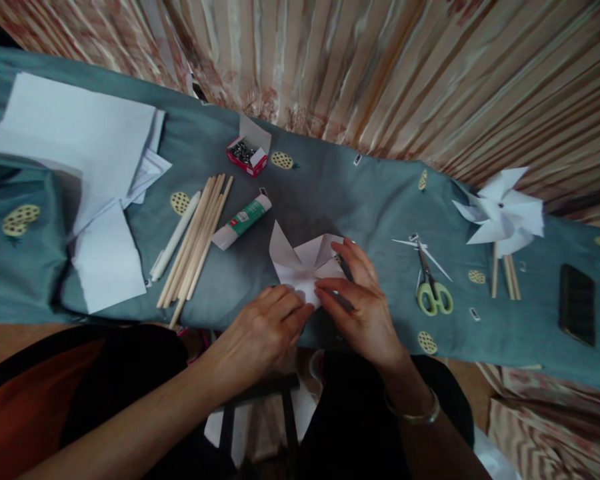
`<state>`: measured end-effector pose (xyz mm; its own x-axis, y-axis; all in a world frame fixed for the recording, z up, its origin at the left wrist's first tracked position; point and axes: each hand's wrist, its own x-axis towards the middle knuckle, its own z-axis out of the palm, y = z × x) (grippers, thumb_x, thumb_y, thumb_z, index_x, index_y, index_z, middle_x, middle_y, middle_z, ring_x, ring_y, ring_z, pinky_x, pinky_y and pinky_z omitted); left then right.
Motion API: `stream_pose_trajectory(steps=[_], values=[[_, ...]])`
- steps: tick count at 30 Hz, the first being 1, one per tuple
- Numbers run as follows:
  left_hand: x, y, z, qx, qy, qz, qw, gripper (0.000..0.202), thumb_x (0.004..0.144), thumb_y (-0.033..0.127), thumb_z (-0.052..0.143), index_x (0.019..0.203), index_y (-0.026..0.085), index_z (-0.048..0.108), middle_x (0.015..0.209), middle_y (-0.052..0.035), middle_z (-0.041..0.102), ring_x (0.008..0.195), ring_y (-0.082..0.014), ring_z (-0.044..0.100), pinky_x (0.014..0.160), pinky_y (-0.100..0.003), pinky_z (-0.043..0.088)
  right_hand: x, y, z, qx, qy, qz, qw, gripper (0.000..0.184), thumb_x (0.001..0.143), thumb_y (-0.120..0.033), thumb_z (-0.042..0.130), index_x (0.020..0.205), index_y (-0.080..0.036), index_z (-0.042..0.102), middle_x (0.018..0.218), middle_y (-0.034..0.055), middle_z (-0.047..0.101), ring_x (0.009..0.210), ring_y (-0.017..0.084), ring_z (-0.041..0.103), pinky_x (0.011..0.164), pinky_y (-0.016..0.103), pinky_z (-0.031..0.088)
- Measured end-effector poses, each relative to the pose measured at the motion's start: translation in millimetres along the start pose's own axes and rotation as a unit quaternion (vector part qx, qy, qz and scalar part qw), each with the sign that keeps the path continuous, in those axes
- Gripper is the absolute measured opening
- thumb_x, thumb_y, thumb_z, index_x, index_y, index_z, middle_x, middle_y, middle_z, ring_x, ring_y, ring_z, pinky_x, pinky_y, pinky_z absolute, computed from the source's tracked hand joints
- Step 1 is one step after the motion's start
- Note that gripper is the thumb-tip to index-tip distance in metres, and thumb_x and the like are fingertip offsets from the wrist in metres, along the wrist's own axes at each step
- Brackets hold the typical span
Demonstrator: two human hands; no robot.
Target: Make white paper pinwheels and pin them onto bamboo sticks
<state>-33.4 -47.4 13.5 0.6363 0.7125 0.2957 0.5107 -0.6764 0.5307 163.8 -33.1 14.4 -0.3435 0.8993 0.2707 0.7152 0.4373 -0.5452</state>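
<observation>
A white paper pinwheel piece with folded corners lies on the grey-green cloth. My left hand rests at its near left edge, fingers curled and pressing the paper's middle. My right hand lies over its right side, with the index finger pressing toward the centre and the other fingers on a folded flap. Both hands hold the paper down.
Left of the hands lie wooden sticks, a white pen, a glue stick, a red box of pins and white paper sheets. To the right are green scissors, finished pinwheels and a dark phone.
</observation>
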Motion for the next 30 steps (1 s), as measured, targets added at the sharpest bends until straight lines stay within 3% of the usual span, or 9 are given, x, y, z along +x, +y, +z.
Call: stream_pose_trajectory(steps=[7,19,24,30], values=[[0.6,-0.6,0.2,-0.003,-0.017,-0.012,1.0,0.021,0.094,0.014,0.046,0.107,0.009,0.062,0.089,-0.0088,0.064,0.084,-0.0208,0.058,0.073,-0.037,0.056,-0.4,-0.1,-0.5,-0.003,-0.003,0.002,1.0,0.014,0.091,-0.02,0.057,0.094,-0.022,0.07,0.148,0.0076,0.045,0.144,0.029,0.031,0.113,0.055,0.036],[1.7,-1.6,2.5,-0.009,-0.005,-0.011,1.0,0.021,0.093,0.013,0.048,0.107,0.009,0.063,0.09,-0.0093,0.064,0.087,-0.0215,0.059,0.075,-0.038,0.058,-0.1,-2.9,0.4,-0.025,0.007,-0.014,1.0,0.015,0.091,-0.019,0.055,0.096,-0.018,0.07,0.146,0.0131,0.046,0.143,0.03,0.032,0.112,0.053,0.036],[3.4,-1.2,0.7,-0.012,-0.016,-0.016,1.0,0.022,0.094,0.013,0.046,0.107,0.01,0.064,0.091,-0.0094,0.065,0.088,-0.021,0.06,0.076,-0.037,0.058,-0.9,-2.5,2.4,-0.053,-0.007,-0.029,0.998,0.025,0.09,-0.011,0.049,0.104,-0.022,0.068,0.15,0.0086,0.042,0.145,0.029,0.028,0.111,0.055,0.035],[3.8,-1.9,0.8,-0.015,-0.011,-0.017,1.0,0.023,0.094,0.013,0.046,0.108,0.009,0.063,0.091,-0.0097,0.065,0.086,-0.0209,0.06,0.075,-0.037,0.058,-1.9,-1.3,3.9,-0.079,-0.019,-0.04,0.996,0.032,0.09,-0.009,0.044,0.108,-0.02,0.067,0.151,0.0098,0.039,0.145,0.029,0.026,0.109,0.053,0.037]])
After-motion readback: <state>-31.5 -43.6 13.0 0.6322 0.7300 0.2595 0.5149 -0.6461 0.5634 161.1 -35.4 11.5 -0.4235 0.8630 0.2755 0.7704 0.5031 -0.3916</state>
